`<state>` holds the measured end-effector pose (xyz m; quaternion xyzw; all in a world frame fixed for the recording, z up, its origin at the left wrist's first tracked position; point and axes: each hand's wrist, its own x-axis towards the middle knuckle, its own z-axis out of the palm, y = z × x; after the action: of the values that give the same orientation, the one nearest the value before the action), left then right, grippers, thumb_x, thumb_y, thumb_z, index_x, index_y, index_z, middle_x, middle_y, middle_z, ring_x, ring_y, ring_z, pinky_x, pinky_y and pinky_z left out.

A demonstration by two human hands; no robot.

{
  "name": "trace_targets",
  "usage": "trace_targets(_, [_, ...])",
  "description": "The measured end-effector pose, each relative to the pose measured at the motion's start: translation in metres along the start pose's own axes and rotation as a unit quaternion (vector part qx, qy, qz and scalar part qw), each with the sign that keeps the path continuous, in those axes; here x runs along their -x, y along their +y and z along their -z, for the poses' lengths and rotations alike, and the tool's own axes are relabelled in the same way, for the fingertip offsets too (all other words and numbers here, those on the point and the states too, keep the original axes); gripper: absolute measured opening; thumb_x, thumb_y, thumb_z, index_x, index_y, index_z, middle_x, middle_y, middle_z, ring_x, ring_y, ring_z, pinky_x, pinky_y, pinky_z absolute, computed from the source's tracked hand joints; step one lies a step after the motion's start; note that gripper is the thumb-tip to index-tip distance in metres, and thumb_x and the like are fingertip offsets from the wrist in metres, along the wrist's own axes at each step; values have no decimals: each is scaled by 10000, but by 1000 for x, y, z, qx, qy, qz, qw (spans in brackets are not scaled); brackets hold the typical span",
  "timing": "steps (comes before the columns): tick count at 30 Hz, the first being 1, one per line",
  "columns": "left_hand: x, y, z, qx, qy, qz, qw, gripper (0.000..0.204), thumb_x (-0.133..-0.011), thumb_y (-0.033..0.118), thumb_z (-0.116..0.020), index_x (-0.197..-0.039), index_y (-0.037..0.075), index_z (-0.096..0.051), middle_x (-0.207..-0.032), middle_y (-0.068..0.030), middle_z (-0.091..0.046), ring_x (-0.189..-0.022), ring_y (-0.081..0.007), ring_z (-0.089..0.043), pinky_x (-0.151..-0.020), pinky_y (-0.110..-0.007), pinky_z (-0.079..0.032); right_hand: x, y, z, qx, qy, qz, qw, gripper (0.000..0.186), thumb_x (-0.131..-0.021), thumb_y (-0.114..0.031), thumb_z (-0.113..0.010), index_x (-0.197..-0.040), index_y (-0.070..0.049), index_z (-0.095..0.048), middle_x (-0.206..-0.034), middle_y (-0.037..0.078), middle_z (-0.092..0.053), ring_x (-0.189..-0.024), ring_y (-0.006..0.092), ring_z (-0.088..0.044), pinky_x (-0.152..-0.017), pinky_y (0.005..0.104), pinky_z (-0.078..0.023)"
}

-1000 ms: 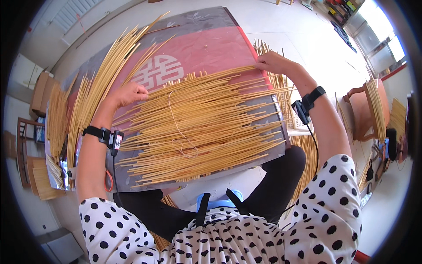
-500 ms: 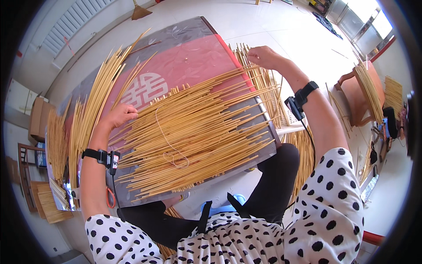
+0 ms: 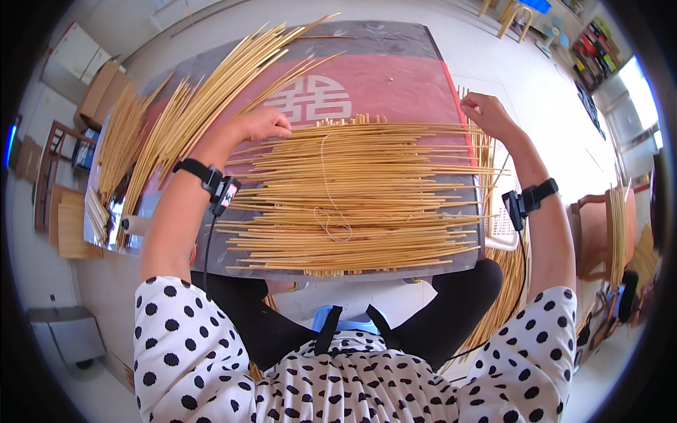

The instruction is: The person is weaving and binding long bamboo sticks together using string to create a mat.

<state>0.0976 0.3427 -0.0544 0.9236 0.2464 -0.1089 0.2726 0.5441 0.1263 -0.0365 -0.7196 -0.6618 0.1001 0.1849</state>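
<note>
A layer of straw-coloured stalks (image 3: 381, 183) lies side by side across the table in front of me, crossed underneath by others whose short ends show at its far and near edges. My left hand (image 3: 264, 125) is closed at the far left corner of this layer, fingertips by the end of the farthest stalks. Beyond the far right corner my right hand (image 3: 486, 116) is closed too, thumb and fingers pinched together. Anything between the fingers of either hand is too thin to make out. A loose pale string (image 3: 331, 190) lies curled on top of the stalks.
Long loose stalks (image 3: 218, 77) lie in bunches on the left of the table (image 3: 402, 77), which has a red and grey cover. A white basket (image 3: 502, 229) stands off its right edge, with more stalks (image 3: 504, 303) below. A brown chair (image 3: 592, 233) is farther right.
My view has turned, so the layer now lies level and farther right in the picture. Both hands stay closed near its far corners; the string still lies on it.
</note>
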Motion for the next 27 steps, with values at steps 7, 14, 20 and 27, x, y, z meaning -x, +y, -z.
trace_targets(7, [8,-4,-2,35,12,40,998,269,-814,275,-630,-963,60,-689,-842,-86,-685,-773,-193,-621,-700,-327,-469,-22,-71,-21,-33,-24,57,998,224,-842,-199,-600,-964,-14,-635,-894,164,-662,-840,286,-635,-759,379,-493])
trace_targets(14, [5,-3,-4,49,24,32,998,262,-805,285,-643,-957,78,-694,-832,-74,-684,-752,-188,-613,-686,-326,-462,-42,-113,-56,-55,-31,108,992,210,-827,-176,-608,-935,1,-641,-881,174,-661,-818,297,-639,-741,373,-495])
trace_targets(20, [9,-9,-5,62,30,23,997,253,-804,288,-638,-934,79,-693,-793,-74,-674,-710,-183,-596,-670,-324,-455,-51,-158,-78,-71,-58,110,990,202,-826,-183,-611,-938,-20,-648,-894,175,-656,-841,314,-632,-756,386,-492])
trace_targets(27, [7,-8,-6,51,33,4,998,236,-801,278,-630,-922,86,-692,-774,-78,-662,-704,-177,-586,-662,-324,-448,-53,-179,-100,-49,-59,100,992,180,-833,-188,-597,-942,-56,-651,-932,141,-643,-885,332,-608,-776,414,-482])
